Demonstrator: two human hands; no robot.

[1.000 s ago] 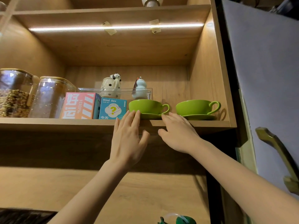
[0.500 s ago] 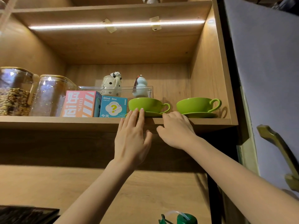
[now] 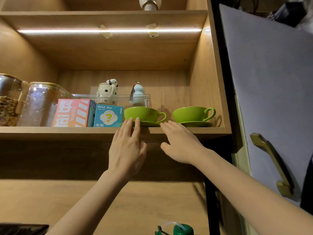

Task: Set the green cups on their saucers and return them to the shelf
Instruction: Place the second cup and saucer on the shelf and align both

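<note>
Two green cups stand on green saucers on the lit wooden shelf [image 3: 50,130]. The left cup [image 3: 144,113] rests on its saucer [image 3: 149,123], the right cup [image 3: 193,113] on its saucer [image 3: 196,124], both handles pointing right. My left hand [image 3: 127,148] is raised flat, fingers apart, with its fingertips at the front rim of the left saucer. My right hand [image 3: 179,143] lies palm down at the shelf edge between the two saucers, fingertips next to the left saucer's right rim. Neither hand grips anything.
Left of the cups stand a blue box [image 3: 108,116], a pink striped box [image 3: 74,112] and two glass jars [image 3: 40,104]. Behind them is a clear tray [image 3: 144,99] holding two ceramic figures. A grey cabinet door [image 3: 271,99] with a brass handle hangs open at right.
Both hands have stayed at the shelf edge; the left fingertips crept up slightly to the left saucer's rim. The cups have not moved.
</note>
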